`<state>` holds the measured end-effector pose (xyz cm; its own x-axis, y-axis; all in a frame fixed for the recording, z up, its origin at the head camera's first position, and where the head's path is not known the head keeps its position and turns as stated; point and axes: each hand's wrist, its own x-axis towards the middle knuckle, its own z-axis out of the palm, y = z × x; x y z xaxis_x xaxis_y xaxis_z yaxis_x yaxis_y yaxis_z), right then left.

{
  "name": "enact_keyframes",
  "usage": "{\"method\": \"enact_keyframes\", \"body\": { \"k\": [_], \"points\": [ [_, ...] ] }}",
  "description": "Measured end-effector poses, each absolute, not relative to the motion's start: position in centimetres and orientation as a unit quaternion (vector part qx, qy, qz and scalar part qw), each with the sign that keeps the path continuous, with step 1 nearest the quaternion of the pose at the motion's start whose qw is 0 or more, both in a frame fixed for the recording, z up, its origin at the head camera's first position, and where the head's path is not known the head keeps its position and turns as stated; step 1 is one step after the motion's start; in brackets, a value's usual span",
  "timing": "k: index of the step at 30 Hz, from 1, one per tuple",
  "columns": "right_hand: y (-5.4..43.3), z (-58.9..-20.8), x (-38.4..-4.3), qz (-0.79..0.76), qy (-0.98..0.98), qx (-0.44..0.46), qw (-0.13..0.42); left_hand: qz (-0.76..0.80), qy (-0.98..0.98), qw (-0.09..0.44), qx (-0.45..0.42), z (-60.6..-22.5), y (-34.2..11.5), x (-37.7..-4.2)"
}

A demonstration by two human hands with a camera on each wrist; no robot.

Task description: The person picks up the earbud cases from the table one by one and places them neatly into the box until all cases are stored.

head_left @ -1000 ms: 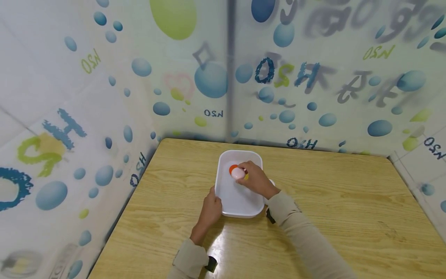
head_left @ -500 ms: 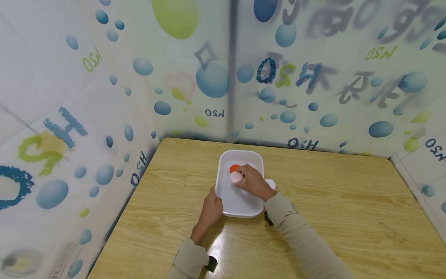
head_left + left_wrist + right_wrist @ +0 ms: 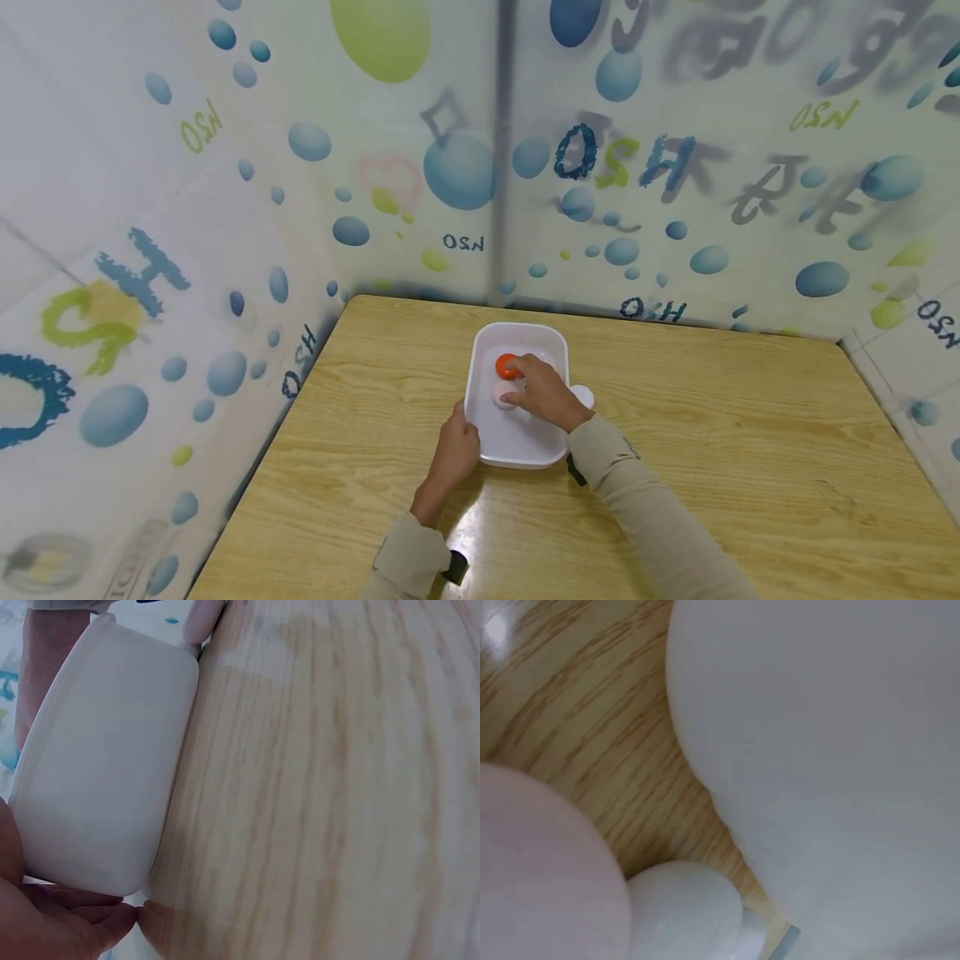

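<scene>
My left hand [image 3: 453, 446] grips the near left side of a white plastic tray [image 3: 513, 442]. In the left wrist view its fingers [image 3: 82, 919] curl at the tray's end. Over the tray's inside, my right hand [image 3: 549, 392] has thumb and fingers spread apart. A pale pink round piece [image 3: 501, 393] lies on the tray floor, with the right thumb at its edge. Just beyond it sits a shiny orange-red round piece [image 3: 506, 367], close to the right fingertips. The right hand covers part of both pieces.
A white round object [image 3: 583, 396] stands against the tray's right side. The right wrist view shows a large pinkish rounded shape [image 3: 540, 870] and a smaller white one [image 3: 686, 907] on the wooden table [image 3: 720, 433]. Patterned walls [image 3: 675, 167] close off the back and left.
The right hand has moved the pink piece slightly toward the near side and down onto the tray floor, and its fingers have spread. More of the orange-red piece shows. The left hand stays put.
</scene>
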<state>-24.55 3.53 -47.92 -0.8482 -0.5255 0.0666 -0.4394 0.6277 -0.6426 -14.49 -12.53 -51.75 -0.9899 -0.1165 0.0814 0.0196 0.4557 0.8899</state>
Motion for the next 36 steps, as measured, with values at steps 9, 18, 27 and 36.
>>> {"method": "enact_keyframes", "body": {
  "k": [9,18,27,36],
  "points": [
    [4.4,-47.2,-24.5,-0.36,0.897,-0.246,0.068,-0.515,-0.854,0.062,0.031,-51.6,-12.3,-14.5],
    [5.9,-46.3,-24.8,-0.378,0.9,-0.218,0.02,-0.52,-0.852,0.061,0.029,-51.4,-12.3,-14.6],
    [8.1,-46.0,-24.8,-0.383,0.903,-0.193,0.008,-0.519,-0.852,0.059,0.03,-51.5,-12.4,-14.6],
    [11.6,-47.0,-24.9,-0.389,0.903,-0.18,-0.016,-0.516,-0.853,0.066,0.031,-51.7,-12.5,-14.6]
  ]
}}
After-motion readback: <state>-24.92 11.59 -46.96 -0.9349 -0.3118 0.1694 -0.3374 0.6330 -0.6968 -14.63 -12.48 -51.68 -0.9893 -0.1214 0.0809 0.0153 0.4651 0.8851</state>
